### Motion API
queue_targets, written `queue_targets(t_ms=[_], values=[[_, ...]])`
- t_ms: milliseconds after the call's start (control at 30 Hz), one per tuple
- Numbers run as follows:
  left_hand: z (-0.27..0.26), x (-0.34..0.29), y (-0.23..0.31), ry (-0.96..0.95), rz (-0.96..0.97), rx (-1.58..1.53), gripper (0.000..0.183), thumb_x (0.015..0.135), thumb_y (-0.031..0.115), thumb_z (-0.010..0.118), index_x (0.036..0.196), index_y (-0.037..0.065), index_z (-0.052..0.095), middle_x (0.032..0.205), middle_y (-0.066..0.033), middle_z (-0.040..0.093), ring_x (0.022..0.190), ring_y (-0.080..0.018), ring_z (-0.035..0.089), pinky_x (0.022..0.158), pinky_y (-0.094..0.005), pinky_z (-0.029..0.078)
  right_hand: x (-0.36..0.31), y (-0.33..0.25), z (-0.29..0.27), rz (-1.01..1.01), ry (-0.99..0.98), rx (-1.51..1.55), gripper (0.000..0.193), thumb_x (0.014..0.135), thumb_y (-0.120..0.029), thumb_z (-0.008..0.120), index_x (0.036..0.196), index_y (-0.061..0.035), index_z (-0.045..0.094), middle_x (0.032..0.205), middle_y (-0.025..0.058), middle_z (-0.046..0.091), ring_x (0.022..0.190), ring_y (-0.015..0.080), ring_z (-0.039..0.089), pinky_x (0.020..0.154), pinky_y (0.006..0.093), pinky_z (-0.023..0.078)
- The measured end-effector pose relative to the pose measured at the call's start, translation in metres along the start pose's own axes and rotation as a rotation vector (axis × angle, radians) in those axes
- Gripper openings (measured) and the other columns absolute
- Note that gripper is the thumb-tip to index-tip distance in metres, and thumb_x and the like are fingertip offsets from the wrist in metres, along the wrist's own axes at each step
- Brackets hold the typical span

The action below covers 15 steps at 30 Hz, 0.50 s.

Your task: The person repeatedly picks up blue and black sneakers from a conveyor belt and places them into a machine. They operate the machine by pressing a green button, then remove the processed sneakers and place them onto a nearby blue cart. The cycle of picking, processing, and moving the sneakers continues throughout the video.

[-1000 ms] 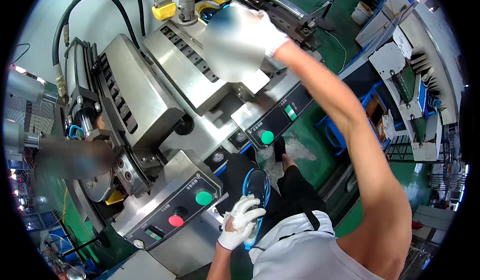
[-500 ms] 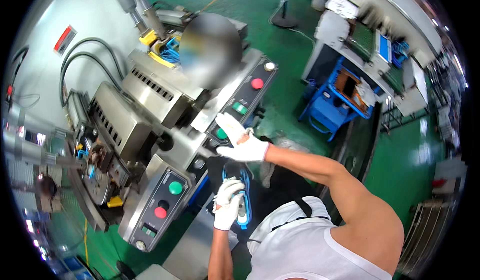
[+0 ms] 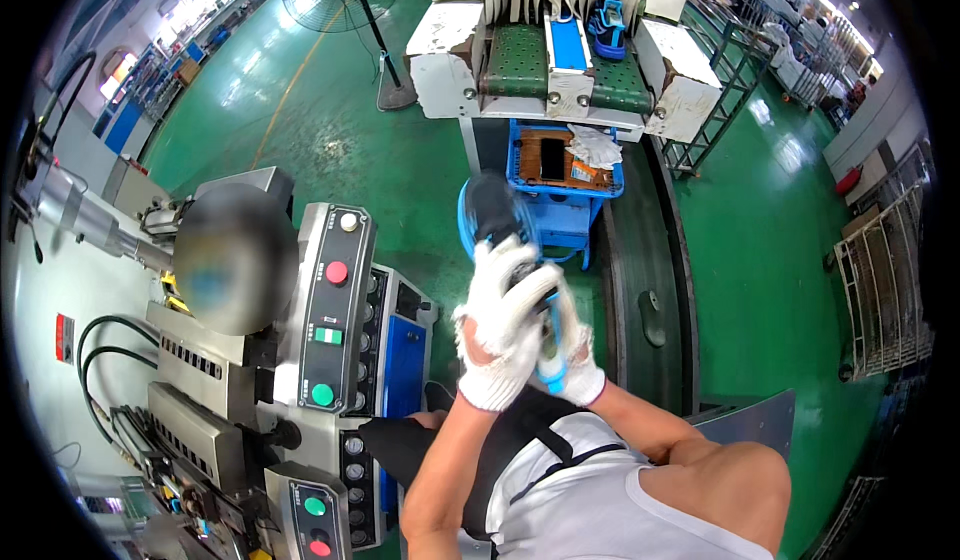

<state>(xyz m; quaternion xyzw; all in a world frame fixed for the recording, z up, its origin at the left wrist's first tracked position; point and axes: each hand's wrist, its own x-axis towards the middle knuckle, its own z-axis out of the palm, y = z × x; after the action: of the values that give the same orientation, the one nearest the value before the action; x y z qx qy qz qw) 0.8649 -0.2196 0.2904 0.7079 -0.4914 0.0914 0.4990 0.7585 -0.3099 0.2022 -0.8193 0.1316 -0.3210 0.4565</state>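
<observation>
A black shoe with blue edging [image 3: 492, 210] is in front of me at mid-picture, its dark end pointing away and blurred by motion. My left hand [image 3: 500, 325], in a white knit glove, is closed round its near part. My right hand [image 3: 580, 355], gloved the same way, grips the shoe from the right side. Its fingers are partly hidden behind the shoe and my left hand. A light blue end of the shoe shows low between the two gloves.
A machine with a button panel [image 3: 335, 310] stands at left. Ahead is a conveyor with green belts [image 3: 515, 65] carrying a blue shoe [image 3: 607, 28]. Below it sits a blue cart [image 3: 560, 215] holding a phone. A pedestal fan [image 3: 372, 35] stands far left, a wire rack [image 3: 885, 290] at right.
My view has turned right, from the machine toward the conveyor. My right hand, open near the panel buttons before, is now on the shoe with my left. The shoe is raised and farther forward.
</observation>
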Motion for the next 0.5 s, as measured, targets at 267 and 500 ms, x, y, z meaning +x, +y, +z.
queue_targets(t_ms=[267,500], values=[[0.014,0.022,-0.023,-0.086,0.055,-0.019,0.06,0.079,0.004,0.087,0.135,0.003,0.065,0.146,-0.0251,0.059,0.138,-0.0489,0.055,0.117,-0.0541,0.045,0.215,0.081,-0.016,0.219,0.314,0.341,0.034,0.1,-0.024,0.074,0.123,0.0003,0.075,0.122,0.0096,0.077,0.118,0.0196,0.07,0.101,0.0365,0.054],[0.002,-0.145,-0.071,-0.101,-0.505,0.05,0.047,0.091,0.01,0.078,0.135,0.003,0.065,0.139,-0.0211,0.064,0.131,-0.0405,0.062,0.112,-0.0474,0.05,0.508,0.2,0.022,0.306,0.155,0.205,0.055,0.1,-0.044,0.069,0.143,-0.0095,0.067,0.14,0.0042,0.068,0.126,0.022,0.062,0.112,0.0404,0.045]])
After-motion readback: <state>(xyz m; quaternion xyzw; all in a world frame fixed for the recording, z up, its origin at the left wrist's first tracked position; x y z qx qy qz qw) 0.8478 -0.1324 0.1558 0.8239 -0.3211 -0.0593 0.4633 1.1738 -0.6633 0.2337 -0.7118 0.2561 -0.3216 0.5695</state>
